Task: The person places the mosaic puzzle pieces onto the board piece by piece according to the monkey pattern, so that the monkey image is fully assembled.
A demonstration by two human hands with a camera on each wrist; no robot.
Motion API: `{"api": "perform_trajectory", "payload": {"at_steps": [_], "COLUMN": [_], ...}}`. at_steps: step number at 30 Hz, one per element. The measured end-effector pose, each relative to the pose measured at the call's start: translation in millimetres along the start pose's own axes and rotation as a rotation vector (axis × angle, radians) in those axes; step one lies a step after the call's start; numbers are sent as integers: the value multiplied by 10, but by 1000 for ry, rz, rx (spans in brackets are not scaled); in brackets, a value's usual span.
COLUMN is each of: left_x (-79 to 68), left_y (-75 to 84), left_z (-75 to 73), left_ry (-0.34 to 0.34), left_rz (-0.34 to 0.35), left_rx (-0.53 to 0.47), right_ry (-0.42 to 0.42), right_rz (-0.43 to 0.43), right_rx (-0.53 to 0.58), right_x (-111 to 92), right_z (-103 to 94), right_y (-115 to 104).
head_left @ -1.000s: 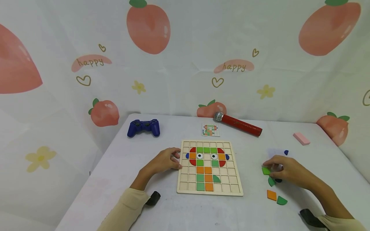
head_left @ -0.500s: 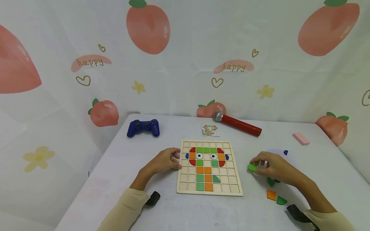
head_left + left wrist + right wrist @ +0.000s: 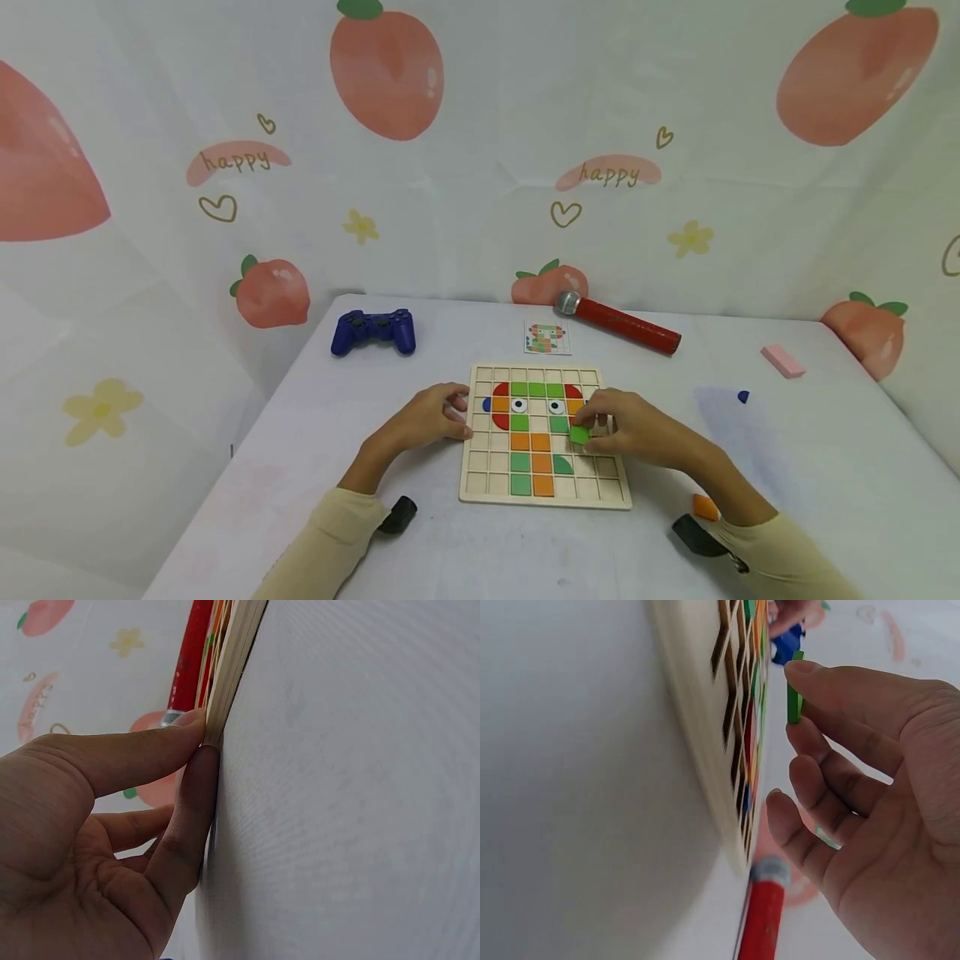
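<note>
A wooden grid board (image 3: 592, 489) lies on the table with colored tiles set in it as a face-like figure. My left hand (image 3: 427, 414) pinches the board's left edge; in the left wrist view, thumb and fingers (image 3: 196, 776) meet at that edge. Over the board's right half, my right hand (image 3: 637, 427) holds a light green tile (image 3: 579, 434) between thumb and fingers. The right wrist view shows this tile (image 3: 793, 694) edge-on, apart from the board. My right hand covers some cells and the figure's right side. A dark green quarter-round tile (image 3: 561, 465) sits in the lower grid.
Behind the board lies a small pattern card (image 3: 547, 338), with a red microphone (image 3: 626, 323) beside it. A blue game controller (image 3: 372, 332) is at the back left. To the right are a pink block (image 3: 783, 361), a blue piece (image 3: 743, 397) and an orange tile (image 3: 705, 507) partly behind the sleeve.
My right hand has picked up the light green tile from the loose pieces and carried it left over the board. The left hand stays at the board's edge.
</note>
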State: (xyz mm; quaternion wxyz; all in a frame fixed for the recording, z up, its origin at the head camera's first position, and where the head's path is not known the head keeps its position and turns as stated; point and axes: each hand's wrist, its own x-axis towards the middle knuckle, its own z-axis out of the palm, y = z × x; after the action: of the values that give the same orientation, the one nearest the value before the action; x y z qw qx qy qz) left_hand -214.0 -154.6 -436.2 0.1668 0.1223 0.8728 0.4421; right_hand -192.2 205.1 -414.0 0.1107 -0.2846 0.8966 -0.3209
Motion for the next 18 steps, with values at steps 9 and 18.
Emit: {"api": "perform_trajectory", "payload": {"at_steps": [9, 18], "left_x": [-1, -5], "left_y": [22, 20], "left_z": [-2, -3], "left_ry": [2, 3], "left_rz": [2, 1], "left_rx": [2, -3], "right_ry": [-62, -107], "right_rz": [-79, -76], "right_rx": [-1, -12], "right_x": [227, 351], "right_z": [174, 286], "right_y": [-194, -371]}}
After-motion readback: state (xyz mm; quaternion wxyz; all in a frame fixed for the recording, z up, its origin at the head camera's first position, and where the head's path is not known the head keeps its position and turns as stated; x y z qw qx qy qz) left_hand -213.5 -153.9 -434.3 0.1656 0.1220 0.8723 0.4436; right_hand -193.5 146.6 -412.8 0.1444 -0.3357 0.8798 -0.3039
